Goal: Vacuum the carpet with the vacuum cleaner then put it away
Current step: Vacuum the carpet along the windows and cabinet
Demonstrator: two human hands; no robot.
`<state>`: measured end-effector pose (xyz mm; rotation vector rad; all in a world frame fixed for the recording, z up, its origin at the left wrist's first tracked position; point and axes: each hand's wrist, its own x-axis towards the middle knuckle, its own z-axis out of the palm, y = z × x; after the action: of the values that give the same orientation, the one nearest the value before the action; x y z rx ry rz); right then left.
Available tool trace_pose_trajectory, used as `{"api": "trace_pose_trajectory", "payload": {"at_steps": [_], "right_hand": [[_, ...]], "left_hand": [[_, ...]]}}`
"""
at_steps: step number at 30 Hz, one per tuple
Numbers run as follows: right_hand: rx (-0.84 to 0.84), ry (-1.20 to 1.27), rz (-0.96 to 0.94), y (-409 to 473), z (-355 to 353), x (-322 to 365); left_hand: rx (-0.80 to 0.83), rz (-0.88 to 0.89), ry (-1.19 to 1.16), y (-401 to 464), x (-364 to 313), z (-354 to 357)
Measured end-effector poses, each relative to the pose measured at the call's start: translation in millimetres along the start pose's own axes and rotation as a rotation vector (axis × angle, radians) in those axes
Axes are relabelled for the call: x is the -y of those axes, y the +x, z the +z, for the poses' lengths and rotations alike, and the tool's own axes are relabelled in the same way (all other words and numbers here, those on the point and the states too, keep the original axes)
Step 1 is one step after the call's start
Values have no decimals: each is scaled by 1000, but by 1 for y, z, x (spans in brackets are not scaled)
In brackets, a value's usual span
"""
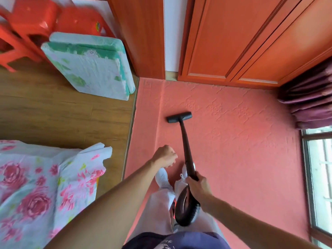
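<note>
Right grip (196, 185) holds the vacuum (186, 200) by its handle, its nozzle (179, 117) flat on the carpet (242, 141) (pink, embossed). Left grip (166, 156) hangs loosely curled, holding nothing.

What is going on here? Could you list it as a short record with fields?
activity: vacuuming the pink carpet
tool: vacuum cleaner, dark, its nozzle flat on the carpet
right hand: grips the vacuum's handle
left hand: loosely curled, holds nothing
nearby: folded mattress leaning on the wardrobe; red stools; curtain; floral bedding
</note>
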<state>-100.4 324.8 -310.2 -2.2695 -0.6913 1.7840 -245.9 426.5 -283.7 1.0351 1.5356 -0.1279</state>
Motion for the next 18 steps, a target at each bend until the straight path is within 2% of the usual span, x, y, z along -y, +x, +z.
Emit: {"api": "trace_pose_trajectory", "payload": {"at_steps": [10, 13, 18], "right_hand": [[38, 160, -45, 145, -4, 163], [66, 185, -2, 155, 5, 175], [59, 185, 20, 150, 17, 148]], "left_hand": [[-98, -13, -114, 24, -40, -2], [-164, -10, -139, 31, -43, -9], [-197, -114, -228, 37, -32, -10]]}}
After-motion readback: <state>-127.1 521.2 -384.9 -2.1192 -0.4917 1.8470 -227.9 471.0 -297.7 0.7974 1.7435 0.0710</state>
